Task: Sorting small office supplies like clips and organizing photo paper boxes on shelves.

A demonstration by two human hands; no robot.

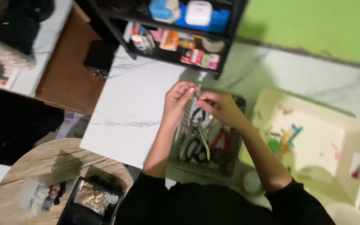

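Both hands met over the far end of the grey tool basket (230, 164) of pliers and scissors: left hand (179, 99) and right hand (218, 106) pinched narrow on something too small to make out; any further handling seemingly needed fingertip care

Grey tool tray (230, 160), pliers (198, 133) inside.

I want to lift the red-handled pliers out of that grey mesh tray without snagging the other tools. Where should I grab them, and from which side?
Probably by the red handles, which lie bare in the grey mesh tray on its right side. Come from above on that side, since black-handled scissors crowd the left and both hands, left hand and right hand, work over the far end.
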